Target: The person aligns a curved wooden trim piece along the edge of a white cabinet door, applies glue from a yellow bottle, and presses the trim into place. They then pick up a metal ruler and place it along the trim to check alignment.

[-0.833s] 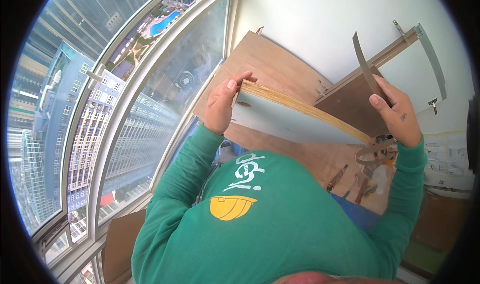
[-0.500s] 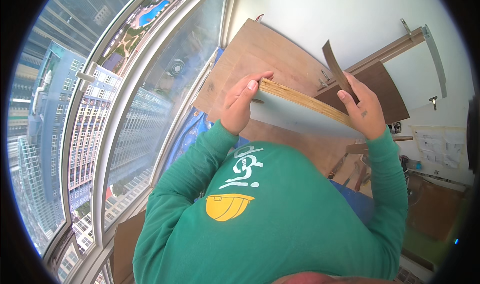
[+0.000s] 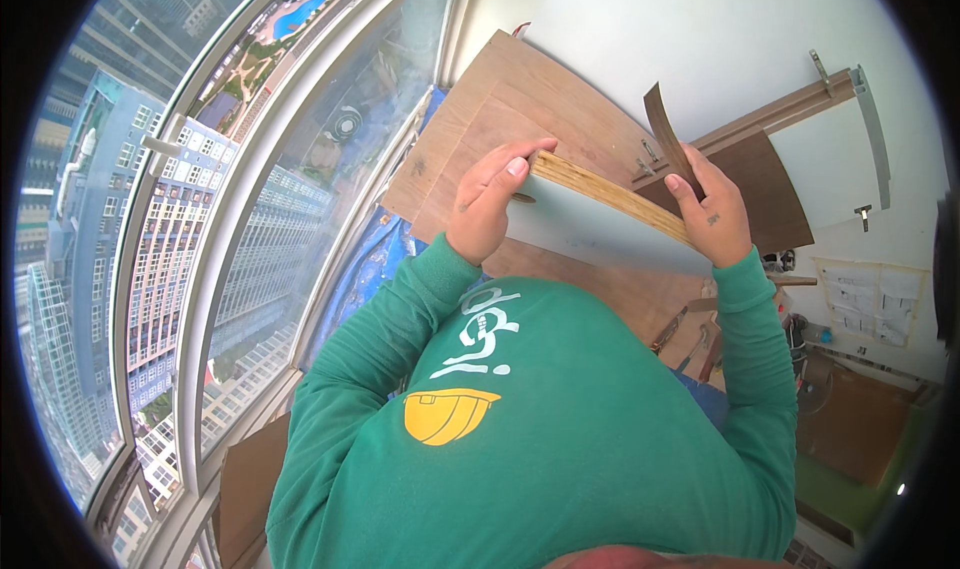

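Observation:
A thick plywood board [image 3: 610, 231] with a pale, smooth face is held up in front of my chest, its bare layered edge [image 3: 612, 199] turned upward. My left hand [image 3: 487, 201] is closed round the board's left end, thumb on the top corner. A small dark oval mark or hole [image 3: 523, 198] shows on the pale face just below that thumb. At the other end, my right hand [image 3: 718, 211] pinches a thin, curved brown strip of edge banding [image 3: 662, 121], which sticks up and away. That hand also covers the board's right end; its grip there is partly hidden.
Brown wooden panels [image 3: 480, 119] lie beyond the board. Farther right are a dark brown panel [image 3: 765, 184] and a white panel with metal hinges [image 3: 820, 64]. Hand tools [image 3: 672, 327] lie near my right forearm. Tall windows [image 3: 270, 219] line the left side, with blue sheeting [image 3: 365, 269] beside them.
My hands are slightly closer together along the board: the left has shifted a little right and away from me, the right a little left. The strip stays in the right hand.

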Demonstrator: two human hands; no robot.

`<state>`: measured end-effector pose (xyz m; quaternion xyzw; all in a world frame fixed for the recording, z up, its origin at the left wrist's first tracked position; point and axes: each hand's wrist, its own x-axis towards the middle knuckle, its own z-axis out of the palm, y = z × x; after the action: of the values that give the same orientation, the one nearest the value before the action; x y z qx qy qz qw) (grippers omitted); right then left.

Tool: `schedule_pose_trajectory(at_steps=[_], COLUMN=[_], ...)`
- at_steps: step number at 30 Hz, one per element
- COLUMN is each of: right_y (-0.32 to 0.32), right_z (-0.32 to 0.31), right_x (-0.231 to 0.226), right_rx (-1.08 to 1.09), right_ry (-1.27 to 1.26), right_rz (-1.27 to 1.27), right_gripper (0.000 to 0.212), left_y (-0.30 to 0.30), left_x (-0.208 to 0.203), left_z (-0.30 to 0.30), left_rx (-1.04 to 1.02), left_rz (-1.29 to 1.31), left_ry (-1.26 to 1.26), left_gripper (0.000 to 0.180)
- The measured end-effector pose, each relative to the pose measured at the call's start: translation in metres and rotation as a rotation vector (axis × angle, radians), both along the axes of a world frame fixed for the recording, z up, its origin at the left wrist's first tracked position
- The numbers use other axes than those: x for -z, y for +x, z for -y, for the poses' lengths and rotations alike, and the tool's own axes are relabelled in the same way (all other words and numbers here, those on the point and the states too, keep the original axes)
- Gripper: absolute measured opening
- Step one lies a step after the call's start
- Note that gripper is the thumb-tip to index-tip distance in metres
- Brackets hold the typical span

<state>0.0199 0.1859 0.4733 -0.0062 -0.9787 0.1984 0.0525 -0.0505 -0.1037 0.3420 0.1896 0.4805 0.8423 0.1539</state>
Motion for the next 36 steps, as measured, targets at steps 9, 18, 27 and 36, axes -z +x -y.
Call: schedule_pose_trajectory(at_steps=[9,18,27,36], right_y=[0.014,0.153,0.341,0.310], right_z=[-0.053,-0.204,-0.348,-0.284], right_x=[-0.054,-0.131,0.062,0.381], right_rx=[0.151,0.674,1.261,1.438], right_ry=[0.075,-0.032,-0.973,-2.110], right_rz=[-0.340,-0.965,-1.897,-1.166], right_gripper=[0.047,0.048,0.027,0.032], left_y=[0.003,-0.003,-0.008,0.018], left_x=[-0.011,-0.031,-0.018,-0.029], left_z=[-0.007,-0.026,-0.034,-0.068], left_rx=[-0.167,-0.343,-0.436,-0.644], left_rz=[-0.086,-0.065,-0.163,-0.081], left_ry=[-0.193,-0.282,-0.353,-0.443], left_gripper=[0.048,0.035,0.047,0.072])
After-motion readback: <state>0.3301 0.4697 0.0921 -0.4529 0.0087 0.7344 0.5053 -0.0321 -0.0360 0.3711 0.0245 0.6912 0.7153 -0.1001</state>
